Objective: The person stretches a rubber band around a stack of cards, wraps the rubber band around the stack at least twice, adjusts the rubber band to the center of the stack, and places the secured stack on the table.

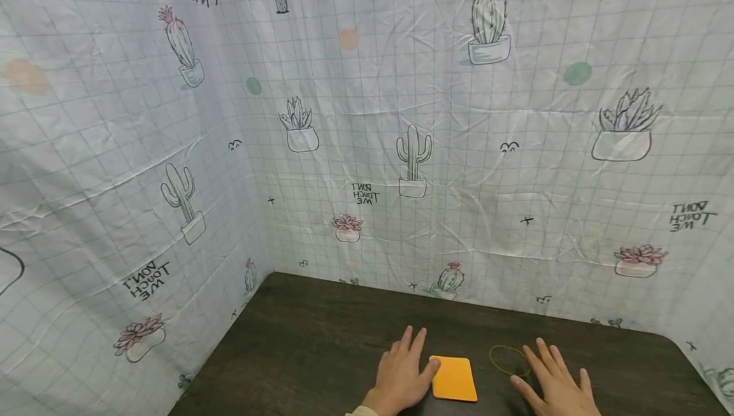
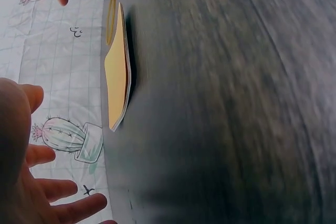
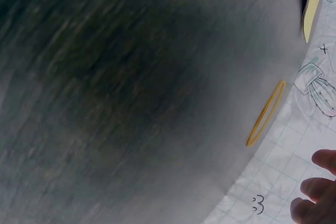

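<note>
A thin orange stack of cards with rounded corners [image 1: 454,379] lies flat on the dark table between the hands. In the left wrist view its layered edge shows, and the orange top [image 2: 118,77] looks slightly bent. My left hand [image 1: 398,371] is just left of it, fingers spread and extended, thumb overlapping its upper left corner in the head view. To the right lies a yellow rubber band [image 1: 491,357], a loose loop on the table. Beside that loop my right hand [image 1: 559,381] has its fingers spread and holds nothing; the thumb and index finger come close to the band.
The dark wood-grain table [image 1: 298,333] has rounded far corners. A pale grid-patterned cloth [image 1: 367,148] printed with cacti hangs behind it and along both sides, meeting the table's edges.
</note>
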Available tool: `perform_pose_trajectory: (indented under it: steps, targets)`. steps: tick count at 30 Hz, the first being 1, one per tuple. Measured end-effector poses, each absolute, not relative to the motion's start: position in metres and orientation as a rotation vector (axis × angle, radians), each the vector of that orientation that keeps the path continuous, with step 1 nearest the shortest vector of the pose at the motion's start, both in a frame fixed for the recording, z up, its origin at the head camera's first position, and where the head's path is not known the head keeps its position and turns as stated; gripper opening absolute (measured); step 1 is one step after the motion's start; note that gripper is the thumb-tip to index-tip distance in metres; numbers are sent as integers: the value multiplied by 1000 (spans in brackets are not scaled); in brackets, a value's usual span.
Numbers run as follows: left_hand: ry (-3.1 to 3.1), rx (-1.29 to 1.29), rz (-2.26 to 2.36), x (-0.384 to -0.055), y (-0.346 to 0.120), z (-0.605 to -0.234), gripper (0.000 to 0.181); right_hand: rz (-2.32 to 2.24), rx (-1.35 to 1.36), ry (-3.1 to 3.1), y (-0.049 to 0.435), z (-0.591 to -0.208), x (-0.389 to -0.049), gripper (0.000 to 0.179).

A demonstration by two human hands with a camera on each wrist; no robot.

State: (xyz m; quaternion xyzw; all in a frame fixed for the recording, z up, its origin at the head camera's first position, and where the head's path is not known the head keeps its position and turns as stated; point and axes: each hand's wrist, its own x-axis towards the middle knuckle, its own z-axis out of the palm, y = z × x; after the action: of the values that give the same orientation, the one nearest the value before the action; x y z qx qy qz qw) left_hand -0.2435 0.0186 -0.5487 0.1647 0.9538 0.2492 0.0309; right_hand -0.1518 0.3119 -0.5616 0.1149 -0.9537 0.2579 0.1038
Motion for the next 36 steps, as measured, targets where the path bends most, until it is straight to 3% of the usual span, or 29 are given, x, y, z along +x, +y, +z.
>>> perform_pose_trajectory:
  steps: [8,36]
  targets:
    - [2914,507,777,-244,27,-552,67,816,42,-3030,301,-536,-174,90]
    - [2895,436,748,-240,42,-562,63,856,25,-3084,290,-543,-186,92]
